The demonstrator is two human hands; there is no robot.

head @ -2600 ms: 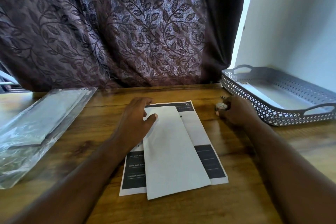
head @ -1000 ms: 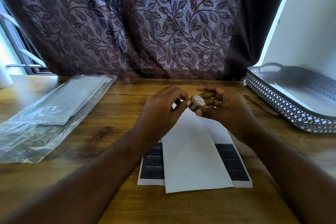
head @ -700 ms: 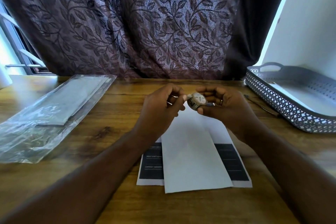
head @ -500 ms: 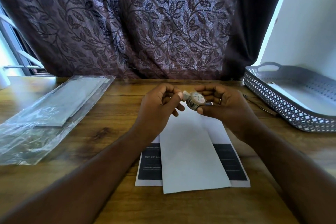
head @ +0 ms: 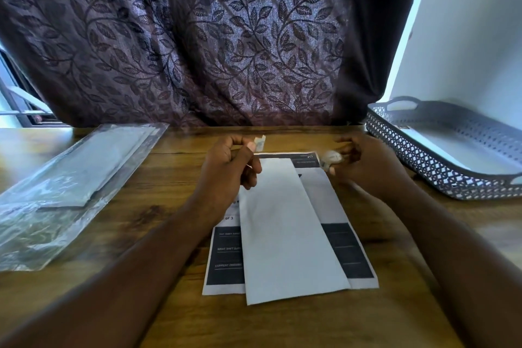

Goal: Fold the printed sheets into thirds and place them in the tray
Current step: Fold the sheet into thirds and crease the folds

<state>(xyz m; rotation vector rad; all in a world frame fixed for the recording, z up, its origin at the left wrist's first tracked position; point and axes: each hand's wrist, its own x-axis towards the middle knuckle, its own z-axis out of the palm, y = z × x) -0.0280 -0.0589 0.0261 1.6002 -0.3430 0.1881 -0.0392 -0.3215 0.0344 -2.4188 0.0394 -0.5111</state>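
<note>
A long, narrow folded white paper sheet (head: 288, 229) lies blank side up in the middle of the brown wooden desk (head: 175, 316). It sits slightly askew on a flat printed sheet with dark blocks of text (head: 226, 257) and sticks out past that sheet's near edge. As thin paper it should be very light and limp, easy to crease or slide on the smooth wood. The folded layers will probably spring open unless held flat. It would best be taken by a long edge or a near corner, with fingers pressed over the fold.

Just beyond its far end, the left hand (head: 228, 167) is raised, thumb and forefinger pinching a small pale piece of tape (head: 260, 141). The right hand (head: 370, 161) is curled round a small pale roll of tape (head: 330, 159), which is blurred.

To the right stands the grey perforated plastic tray with handles (head: 418, 155), with something pale and flat inside. At the left edge lies a clear plastic sleeve of papers (head: 70, 178). A dark leaf-patterned curtain (head: 226, 37) hangs behind.
</note>
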